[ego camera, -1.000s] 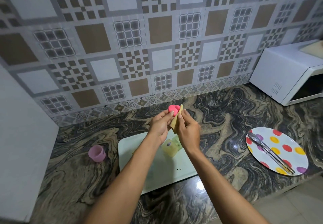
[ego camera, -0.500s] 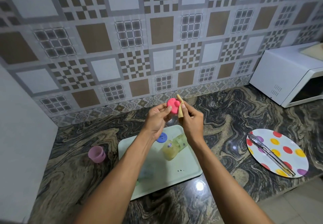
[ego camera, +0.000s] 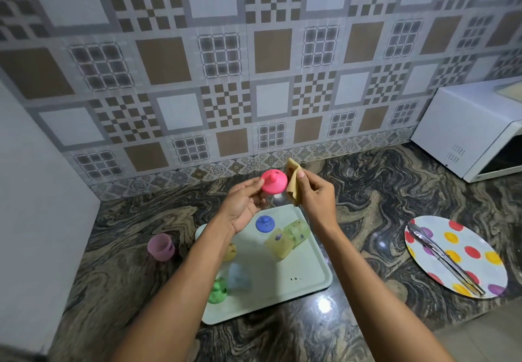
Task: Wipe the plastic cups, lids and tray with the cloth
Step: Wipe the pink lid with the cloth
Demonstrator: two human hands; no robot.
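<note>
Marbled counter (ego camera: 367, 192): my left hand (ego camera: 243, 206) holds pink lid (ego camera: 273, 182), right hand (ego camera: 317, 198) pinches cloth (ego camera: 293, 185); lid-wiping step, next probably rubbing cloth across it.

The tray (ego camera: 268, 299) lies mid-bench (ego camera: 367, 192): a loose lid (ego camera: 265, 224) at its far end, cups (ego camera: 282, 244) nearer, seemingly more under the left forearm (ego camera: 197, 277). Above its far edge the left grip (ego camera: 243, 206) has the held lid (ego camera: 273, 182), just left of the right grip (ego camera: 316, 198)'s cloth (ego camera: 293, 183). Left of the tray, a lone cup (ego camera: 161, 246); right, a plate (ego camera: 477, 271) bearing tongs (ego camera: 445, 258); far right, a microwave (ego camera: 466, 127).
</note>
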